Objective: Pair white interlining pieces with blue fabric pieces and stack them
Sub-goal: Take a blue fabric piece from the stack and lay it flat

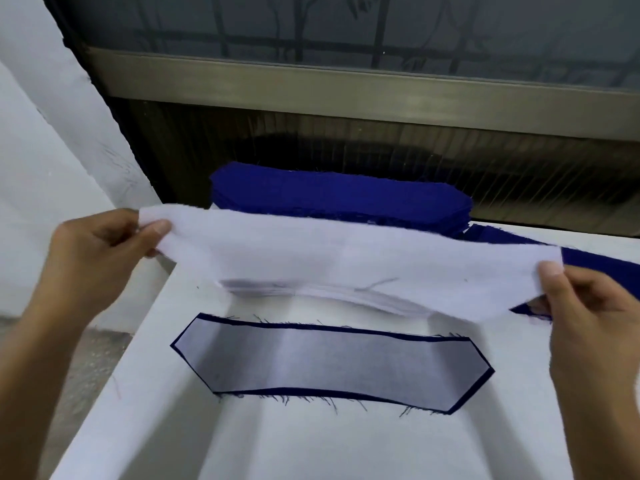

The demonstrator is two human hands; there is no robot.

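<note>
I hold a white interlining piece [346, 258] stretched in the air above the table. My left hand [97, 258] pinches its left end and my right hand [588, 317] pinches its right end. Below it a stack of white interlining pieces [311, 292] lies on the white table [311, 445]. Nearer me lies a paired piece [329, 362], white interlining on blue fabric with a blue rim showing. A thick stack of blue fabric pieces [339, 195] sits at the table's far edge. More blue fabric [595, 261] shows behind my right hand.
A window with a metal frame [346, 84] runs along the back, close behind the blue stack. A white wall [52, 133] stands at the left. The table's left edge drops to a speckled floor [79, 368].
</note>
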